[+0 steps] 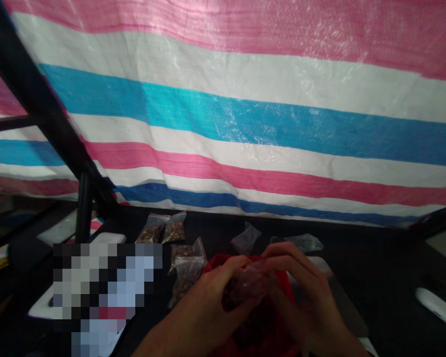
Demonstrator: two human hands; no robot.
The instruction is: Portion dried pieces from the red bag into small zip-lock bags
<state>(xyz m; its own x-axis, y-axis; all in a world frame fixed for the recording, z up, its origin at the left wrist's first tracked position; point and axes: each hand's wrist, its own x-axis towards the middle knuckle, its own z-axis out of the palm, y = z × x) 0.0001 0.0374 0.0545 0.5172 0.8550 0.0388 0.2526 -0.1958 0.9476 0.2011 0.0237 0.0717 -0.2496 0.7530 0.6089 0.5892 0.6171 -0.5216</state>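
Between my hands is a small clear plastic bag (250, 281), held over a red bag (288, 287) with dark contents that are hard to make out. My left hand (217, 297) is closed round the left side of the clear bag, thumb and fingers curled. From the right, my right hand (306, 285) pinches its upper edge. Left of my left hand lie several zip bags filled with brown bits, among them a near one (186, 282) and a far one (174, 228). Flat, clear bags lie beyond my hands, one in the middle (246, 239) and one to the right (307, 242).
A striped plastic sheet (245, 114) hangs behind the black table (386, 277). Dark frame poles (55, 114) stand at left. A white object (109, 238), partly pixelated, lies left; a flat pale sheet (342, 297) and a white rounded object (438, 307) lie right.
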